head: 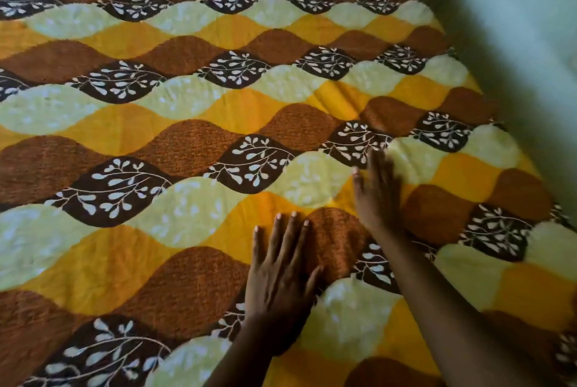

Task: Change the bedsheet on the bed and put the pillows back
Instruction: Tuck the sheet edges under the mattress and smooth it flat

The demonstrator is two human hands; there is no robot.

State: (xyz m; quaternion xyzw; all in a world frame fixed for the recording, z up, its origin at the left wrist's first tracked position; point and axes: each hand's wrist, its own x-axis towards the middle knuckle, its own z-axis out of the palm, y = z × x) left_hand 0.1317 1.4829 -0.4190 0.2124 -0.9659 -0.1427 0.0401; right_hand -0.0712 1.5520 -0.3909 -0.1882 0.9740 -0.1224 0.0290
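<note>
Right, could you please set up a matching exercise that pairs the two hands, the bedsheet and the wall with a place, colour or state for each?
Things:
1. left hand
2. right hand
3. bedsheet
4. wall

Descriptions:
A. pale green, along the right side
B. flat on a brown patch, fingers spread
C. blurred, the one nearer the wall
D. spread out, with yellow and brown waves and leaf sprigs

Pairs: 1-B, 2-C, 3-D, 4-A

Blurred, seemingly pale green wall [515, 27]
</note>
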